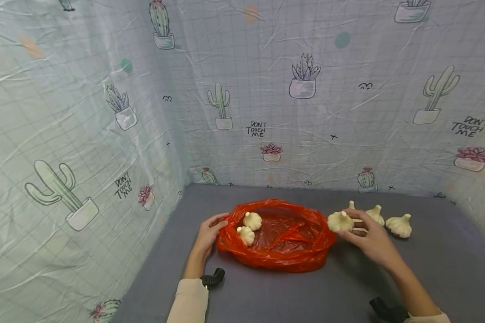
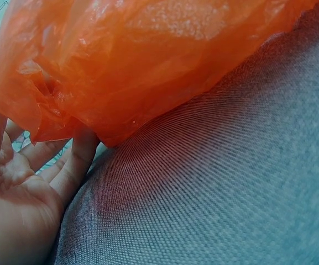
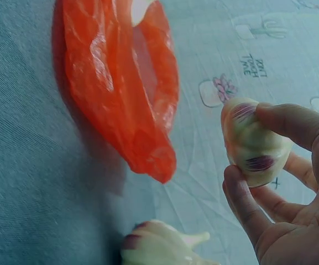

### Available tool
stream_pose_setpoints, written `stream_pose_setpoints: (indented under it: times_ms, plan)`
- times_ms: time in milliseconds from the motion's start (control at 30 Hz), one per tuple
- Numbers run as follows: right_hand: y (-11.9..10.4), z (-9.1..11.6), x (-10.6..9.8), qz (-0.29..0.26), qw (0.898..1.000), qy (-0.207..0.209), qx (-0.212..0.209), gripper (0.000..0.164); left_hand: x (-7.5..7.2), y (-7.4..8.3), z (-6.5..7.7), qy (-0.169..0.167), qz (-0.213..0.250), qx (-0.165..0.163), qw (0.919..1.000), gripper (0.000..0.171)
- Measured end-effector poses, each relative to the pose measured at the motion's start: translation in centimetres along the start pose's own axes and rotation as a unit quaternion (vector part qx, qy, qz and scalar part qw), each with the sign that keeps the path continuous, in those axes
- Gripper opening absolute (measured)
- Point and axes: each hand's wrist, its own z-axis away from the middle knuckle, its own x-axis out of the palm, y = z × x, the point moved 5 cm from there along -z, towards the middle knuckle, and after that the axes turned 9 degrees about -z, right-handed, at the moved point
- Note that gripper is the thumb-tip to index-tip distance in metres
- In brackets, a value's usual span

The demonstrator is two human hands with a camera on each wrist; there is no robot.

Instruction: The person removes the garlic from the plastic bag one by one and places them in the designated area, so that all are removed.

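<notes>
A red plastic bag [image 1: 275, 260] lies with its mouth spread wide. Inside its left end are two garlic bulbs [image 1: 252, 221]. My left hand [image 1: 206, 237] pinches the bag's left rim; in the left wrist view, fingers pass behind the thin orange-red plastic [image 2: 131, 72]. Just beyond the bag's right rim, my right hand [image 1: 368, 235] holds another garlic bulb [image 1: 340, 222] between thumb and fingers. Purple streaks mark this held bulb [image 3: 253, 141] in the right wrist view, where it is raised beside the bag [image 3: 115, 83].
Several more garlic bulbs [image 1: 399, 225] sit on the grey table [image 1: 275, 296], behind and right of my right hand. Cactus-printed cloth [image 1: 266, 103] hangs along the back and left of the table.
</notes>
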Motion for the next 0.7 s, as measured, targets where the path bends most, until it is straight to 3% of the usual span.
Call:
stream_pose_setpoints:
  times_ms: [333,700]
  plan:
    - [0.7,0.2,-2.7,0.047,0.999,0.014,0.019,0.069,0.0,0.1,0.2,0.002,0.004,-0.003,1.0000,0.033]
    - [2.1,0.2,-6.1,0.062,0.996,0.038,0.054,0.077,0.0,0.2,0.2,0.009,-0.010,-0.004,0.9999,0.033]
